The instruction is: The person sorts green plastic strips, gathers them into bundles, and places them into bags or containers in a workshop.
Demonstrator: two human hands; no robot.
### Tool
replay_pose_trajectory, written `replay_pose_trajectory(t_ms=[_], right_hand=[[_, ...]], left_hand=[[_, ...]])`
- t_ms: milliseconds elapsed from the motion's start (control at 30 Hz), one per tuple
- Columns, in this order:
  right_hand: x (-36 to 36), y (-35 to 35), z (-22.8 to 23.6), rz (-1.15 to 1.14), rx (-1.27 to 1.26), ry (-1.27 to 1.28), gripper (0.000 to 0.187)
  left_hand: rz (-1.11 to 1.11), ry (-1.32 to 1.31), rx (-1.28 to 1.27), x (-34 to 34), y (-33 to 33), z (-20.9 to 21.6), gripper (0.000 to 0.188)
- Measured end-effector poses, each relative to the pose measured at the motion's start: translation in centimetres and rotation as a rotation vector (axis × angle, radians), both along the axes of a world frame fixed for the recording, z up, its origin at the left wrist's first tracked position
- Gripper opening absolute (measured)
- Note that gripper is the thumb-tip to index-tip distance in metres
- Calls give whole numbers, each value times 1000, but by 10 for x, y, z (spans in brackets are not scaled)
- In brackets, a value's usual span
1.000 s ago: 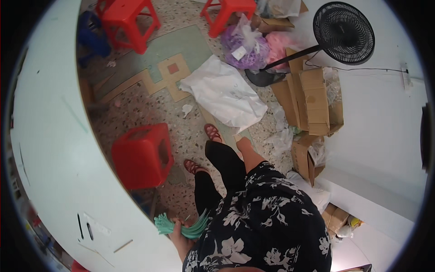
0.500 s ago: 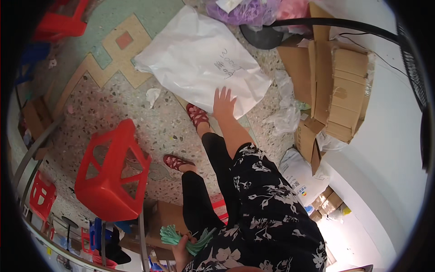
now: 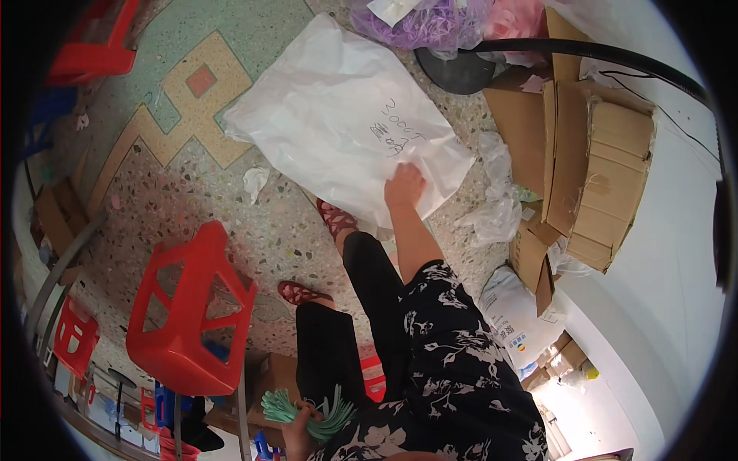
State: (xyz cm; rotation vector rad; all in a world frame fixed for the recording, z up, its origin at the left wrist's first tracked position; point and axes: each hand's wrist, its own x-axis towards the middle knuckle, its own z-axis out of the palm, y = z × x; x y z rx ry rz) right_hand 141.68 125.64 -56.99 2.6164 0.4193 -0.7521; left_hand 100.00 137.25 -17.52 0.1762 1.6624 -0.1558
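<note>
Closest in, down by the floral blouse (image 3: pixel 453 361), the left hand (image 3: pixel 297 434) has its fingers wrapped around a bundle of mint-green cords (image 3: pixel 332 419), the loose ends fanning out on both sides. Off to the left, a red plastic stool (image 3: pixel 181 349) lies tipped over. Out ahead goes the right hand (image 3: pixel 405 187), fingers curled, right on the near part of a big white plastic sack (image 3: pixel 330 100); whether they pinch the plastic, I can't tell. That sack lies flat on the speckled floor (image 3: pixel 154 203), handwriting across it, just beyond a red sandal (image 3: pixel 336 217). To its right, crumpled clear plastic (image 3: pixel 496 207) and opened cardboard boxes (image 3: pixel 615 177). Farthest out, a round black base (image 3: pixel 455 73) beside a bag of purple strands (image 3: pixel 430 23).
</note>
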Motion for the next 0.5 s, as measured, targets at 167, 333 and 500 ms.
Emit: replay_pose_trajectory(t_ms=[167, 333, 500], right_hand=[[28, -20, 15, -503, -28, -267, 93], [51, -84, -41, -166, 42, 223, 49], [4, -68, -19, -18, 41, 310, 29]], left_hand=[[20, 14, 36, -9, 0, -4, 17], [-19, -18, 37, -4, -1, -21, 19], [-115, -27, 101, 12, -2, -8, 20]])
